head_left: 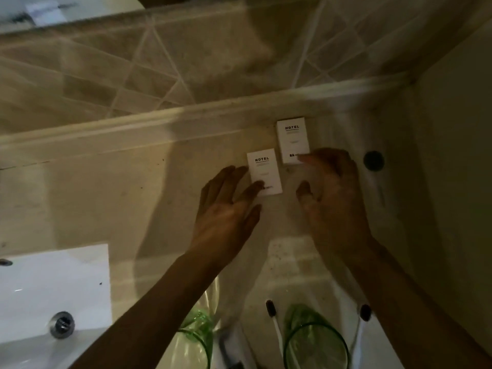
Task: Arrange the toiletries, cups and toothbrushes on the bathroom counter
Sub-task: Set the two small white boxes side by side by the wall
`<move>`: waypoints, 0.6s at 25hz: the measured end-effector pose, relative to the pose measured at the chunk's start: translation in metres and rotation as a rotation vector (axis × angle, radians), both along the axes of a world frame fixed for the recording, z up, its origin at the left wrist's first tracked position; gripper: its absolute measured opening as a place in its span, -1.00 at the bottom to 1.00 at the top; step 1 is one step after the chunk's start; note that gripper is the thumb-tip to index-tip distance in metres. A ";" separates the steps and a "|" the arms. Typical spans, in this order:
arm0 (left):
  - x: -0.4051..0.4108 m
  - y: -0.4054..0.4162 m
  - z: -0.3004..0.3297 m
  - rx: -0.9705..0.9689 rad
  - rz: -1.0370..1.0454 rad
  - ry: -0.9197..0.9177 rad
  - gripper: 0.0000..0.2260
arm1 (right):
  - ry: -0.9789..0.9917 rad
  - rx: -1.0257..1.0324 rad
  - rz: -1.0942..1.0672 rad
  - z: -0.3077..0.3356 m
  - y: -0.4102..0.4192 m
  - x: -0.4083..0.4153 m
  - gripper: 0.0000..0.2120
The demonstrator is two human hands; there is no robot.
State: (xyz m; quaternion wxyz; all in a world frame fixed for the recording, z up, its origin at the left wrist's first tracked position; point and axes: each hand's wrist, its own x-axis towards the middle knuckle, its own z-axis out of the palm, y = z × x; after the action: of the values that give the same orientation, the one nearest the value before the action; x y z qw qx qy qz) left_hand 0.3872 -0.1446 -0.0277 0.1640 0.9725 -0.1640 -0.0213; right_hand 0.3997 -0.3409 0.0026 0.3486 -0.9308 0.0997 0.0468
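Toiletry boxes (266, 171): white, printed "HOTEL".

Two white HOTEL boxes lay flat on the beige table (106, 203): near box (264, 171) under left hand (226, 209) fingers, far box (292, 141) touched by right hand (335, 198). Two green cups (314, 339) and toothbrushes (274, 323) nearest; white sink (48, 288) at left.

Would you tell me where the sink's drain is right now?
In the head view, the drain sits at the lower left in the white sink, left of the left hand's forearm.
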 end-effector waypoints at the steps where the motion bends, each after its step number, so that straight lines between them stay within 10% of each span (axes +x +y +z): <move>1: 0.006 0.001 -0.001 0.025 -0.028 0.010 -0.55 | -0.025 -0.048 0.034 -0.004 -0.005 0.010 -0.55; 15: 0.068 -0.009 -0.017 0.041 0.005 0.001 -0.61 | 0.060 -0.045 0.112 -0.027 -0.010 0.057 -0.60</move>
State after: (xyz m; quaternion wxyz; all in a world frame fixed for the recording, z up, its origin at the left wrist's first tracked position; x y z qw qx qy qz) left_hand 0.4555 -0.1540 -0.0444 0.1440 0.9761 -0.1610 -0.0249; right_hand 0.4572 -0.3512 -0.0243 0.3213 -0.9407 0.0588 0.0920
